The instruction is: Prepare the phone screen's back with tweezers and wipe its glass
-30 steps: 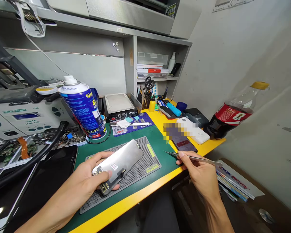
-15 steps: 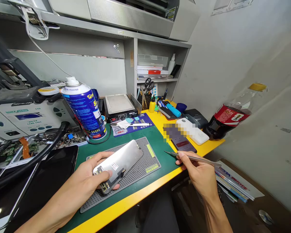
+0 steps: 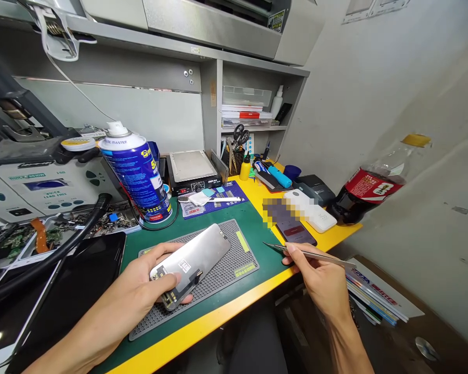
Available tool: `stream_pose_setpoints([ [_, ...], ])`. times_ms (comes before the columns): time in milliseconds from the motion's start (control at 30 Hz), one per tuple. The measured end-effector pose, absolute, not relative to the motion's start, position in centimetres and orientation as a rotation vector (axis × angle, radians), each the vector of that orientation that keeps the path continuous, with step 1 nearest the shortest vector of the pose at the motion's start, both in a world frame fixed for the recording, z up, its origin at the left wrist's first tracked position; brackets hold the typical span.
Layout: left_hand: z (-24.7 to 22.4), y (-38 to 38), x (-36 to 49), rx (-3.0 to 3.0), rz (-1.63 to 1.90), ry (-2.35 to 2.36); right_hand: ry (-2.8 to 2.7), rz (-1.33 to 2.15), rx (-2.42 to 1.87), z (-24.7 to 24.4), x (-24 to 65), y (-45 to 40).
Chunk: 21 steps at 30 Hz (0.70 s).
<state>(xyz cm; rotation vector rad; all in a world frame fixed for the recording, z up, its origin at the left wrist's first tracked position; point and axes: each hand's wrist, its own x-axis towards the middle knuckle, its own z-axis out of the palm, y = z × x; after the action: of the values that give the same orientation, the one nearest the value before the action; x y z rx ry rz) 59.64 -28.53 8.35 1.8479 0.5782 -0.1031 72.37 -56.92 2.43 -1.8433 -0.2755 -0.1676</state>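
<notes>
Over the dimpled grey mat (image 3: pixel 234 259), your left hand (image 3: pixel 140 283) is clamped on the silver-backed phone panel (image 3: pixel 205 252), thumb on top beside its dark strip (image 3: pixel 189 284), fingers curled beneath; that grip probably serves to leave most of the metal back exposed to you. Well apart from it, your right hand (image 3: pixel 325 283) pinches the tweezers (image 3: pixel 323 255) like a pen, likely for fine control, tips towards the panel but not touching it. Just beyond your right fingers, a dark phone (image 3: pixel 298 231) lies on the desk (image 3: pixel 203 332). Past your left hand stands a blue spray can (image 3: pixel 134 176), seemingly set back to give both hands room.
</notes>
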Motion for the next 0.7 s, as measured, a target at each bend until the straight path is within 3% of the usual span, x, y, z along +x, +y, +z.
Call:
stream_pose_setpoints([
  [700, 8.14, -28.37, 59.71, 1.820, -0.139, 0.555, -0.234, -0.159, -1.849, 2.64, 72.38, -56.79],
])
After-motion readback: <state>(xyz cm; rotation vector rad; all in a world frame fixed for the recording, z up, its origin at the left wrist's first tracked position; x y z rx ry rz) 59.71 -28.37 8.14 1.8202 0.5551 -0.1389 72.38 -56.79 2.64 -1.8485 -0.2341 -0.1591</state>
